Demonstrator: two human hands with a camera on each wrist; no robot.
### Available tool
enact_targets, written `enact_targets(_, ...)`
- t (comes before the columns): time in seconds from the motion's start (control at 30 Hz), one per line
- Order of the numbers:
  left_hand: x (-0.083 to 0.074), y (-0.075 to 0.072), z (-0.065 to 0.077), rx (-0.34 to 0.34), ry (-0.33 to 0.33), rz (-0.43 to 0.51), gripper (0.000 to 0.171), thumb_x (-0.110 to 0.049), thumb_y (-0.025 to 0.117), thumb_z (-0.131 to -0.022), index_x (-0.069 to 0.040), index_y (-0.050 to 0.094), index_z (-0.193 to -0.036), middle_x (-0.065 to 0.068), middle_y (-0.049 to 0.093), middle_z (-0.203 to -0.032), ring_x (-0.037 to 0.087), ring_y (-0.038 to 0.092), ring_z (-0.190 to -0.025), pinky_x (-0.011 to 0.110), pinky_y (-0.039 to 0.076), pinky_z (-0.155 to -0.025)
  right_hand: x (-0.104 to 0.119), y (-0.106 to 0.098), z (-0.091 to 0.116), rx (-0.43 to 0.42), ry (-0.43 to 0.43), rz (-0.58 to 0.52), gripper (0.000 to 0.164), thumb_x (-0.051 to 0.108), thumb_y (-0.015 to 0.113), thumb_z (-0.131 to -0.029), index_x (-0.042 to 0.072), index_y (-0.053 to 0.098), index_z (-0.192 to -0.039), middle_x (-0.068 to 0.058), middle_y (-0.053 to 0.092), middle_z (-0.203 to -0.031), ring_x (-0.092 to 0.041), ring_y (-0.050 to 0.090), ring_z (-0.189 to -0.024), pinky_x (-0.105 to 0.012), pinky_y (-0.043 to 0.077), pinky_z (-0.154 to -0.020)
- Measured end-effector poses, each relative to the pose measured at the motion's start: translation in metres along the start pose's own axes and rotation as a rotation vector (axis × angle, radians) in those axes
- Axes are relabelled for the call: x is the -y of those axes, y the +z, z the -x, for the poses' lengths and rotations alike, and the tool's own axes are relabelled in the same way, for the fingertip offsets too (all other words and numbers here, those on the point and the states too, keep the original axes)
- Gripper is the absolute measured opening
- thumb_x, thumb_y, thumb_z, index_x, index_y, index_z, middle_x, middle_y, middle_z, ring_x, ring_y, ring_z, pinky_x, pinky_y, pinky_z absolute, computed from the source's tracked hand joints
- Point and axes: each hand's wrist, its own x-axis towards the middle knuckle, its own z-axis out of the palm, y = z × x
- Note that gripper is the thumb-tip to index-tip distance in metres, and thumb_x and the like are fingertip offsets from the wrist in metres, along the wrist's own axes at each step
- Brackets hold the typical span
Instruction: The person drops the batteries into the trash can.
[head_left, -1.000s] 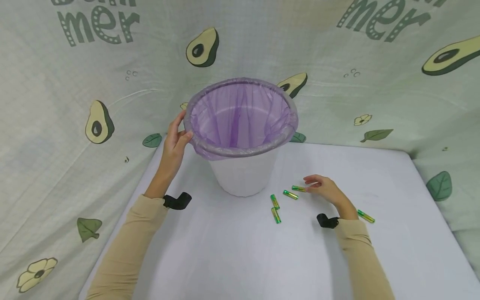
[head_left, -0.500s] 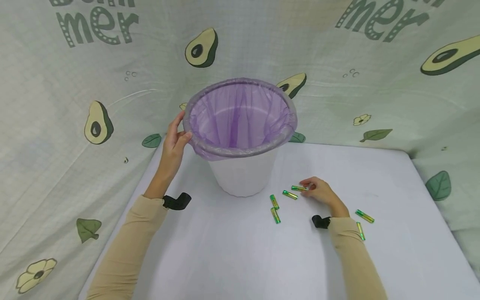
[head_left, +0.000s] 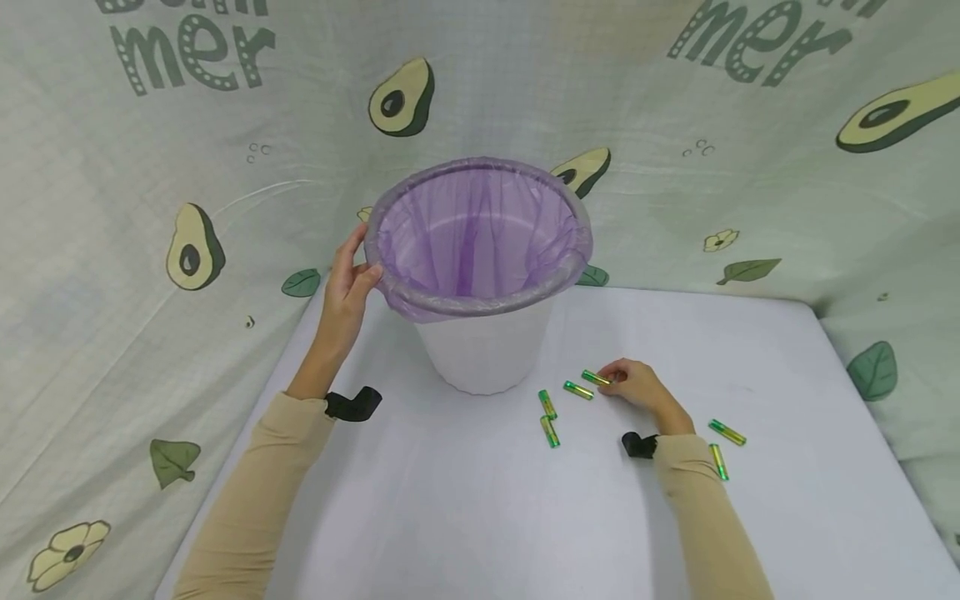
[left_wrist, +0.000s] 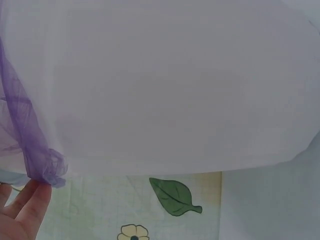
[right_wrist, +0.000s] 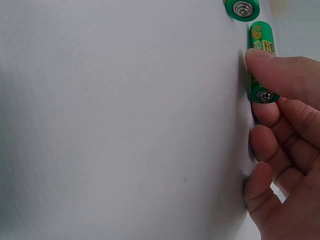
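A white trash bin [head_left: 483,354] stands on the table, lined with a purple trash bag [head_left: 442,229] folded over its rim. My left hand [head_left: 347,292] holds the rim at its left side, thumb in front and fingers behind; in the left wrist view its fingertips [left_wrist: 40,192] are at the bag's gathered edge. To the bin's right, my right hand [head_left: 637,388] pinches a green AA battery [right_wrist: 262,37] between thumb and fingers, low over the table. The thumb covers the battery's middle. Another battery [head_left: 579,390] lies just in front of it.
Two batteries lie end to end, one [head_left: 547,404] behind the other [head_left: 551,432], near the bin's front right. Two more, a farther battery [head_left: 727,432] and a nearer battery [head_left: 718,462], lie right of my right forearm. A printed cloth [head_left: 750,183] hangs behind the white table [head_left: 450,500].
My right hand has moved slightly left and its fingers have closed on the battery, whose near end has turned a little. The right forearm's shift uncovers a battery beside it. My left hand stays on the rim.
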Motion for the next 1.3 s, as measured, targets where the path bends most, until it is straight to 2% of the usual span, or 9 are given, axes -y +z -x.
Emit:
enact_targets(0.4, -0.002, -0.001, 0.001, -0.003, 0.006, -0.007, 0.058, -0.014, 0.043, -0.093, -0.013, 0.024, -0.148, 0.002, 0.024, -0.152, 0.007, 0.049, -0.105, 0.015, 0.042, -0.088, -0.002, -0.002, 0.000, 0.020, 0.054, -0.008, 0.035, 0.026, 0.065, -0.084, -0.001, 0.063, -0.106, -0.008, 0.059, -0.090, -0.018, 0.049, -0.081, -0.027, 0.040, -0.070)
enact_targets(0.67, -0.002, -0.001, 0.001, -0.001, 0.006, -0.005, 0.058, -0.014, 0.043, -0.093, -0.013, 0.024, -0.148, 0.001, 0.023, -0.152, 0.008, 0.049, -0.106, 0.015, 0.042, -0.088, 0.000, -0.005, 0.002, -0.001, 0.049, -0.029, 0.034, 0.025, 0.064, -0.085, -0.003, 0.062, -0.105, -0.008, 0.060, -0.086, -0.014, 0.052, -0.072, -0.026, 0.043, -0.066)
enact_targets(0.9, -0.002, -0.001, 0.001, 0.005, -0.001, -0.006, 0.058, -0.014, 0.043, -0.093, -0.014, 0.024, -0.148, 0.000, 0.024, -0.152, 0.008, 0.049, -0.106, 0.016, 0.042, -0.090, 0.016, -0.020, 0.010, -0.047, 0.050, -0.044, 0.034, 0.024, 0.061, -0.087, -0.003, 0.060, -0.108, -0.009, 0.057, -0.090, -0.016, 0.048, -0.079, -0.026, 0.040, -0.068)
enact_targets(1.3, -0.001, -0.001, 0.001, 0.005, 0.001, -0.013, 0.059, -0.014, 0.043, -0.093, -0.014, 0.024, -0.148, 0.000, 0.023, -0.152, 0.008, 0.049, -0.106, 0.016, 0.041, -0.090, 0.055, -0.058, 0.020, -0.137, -0.041, -0.004, 0.034, 0.028, 0.062, -0.087, 0.000, 0.060, -0.107, -0.010, 0.057, -0.091, -0.018, 0.048, -0.085, -0.027, 0.040, -0.068)
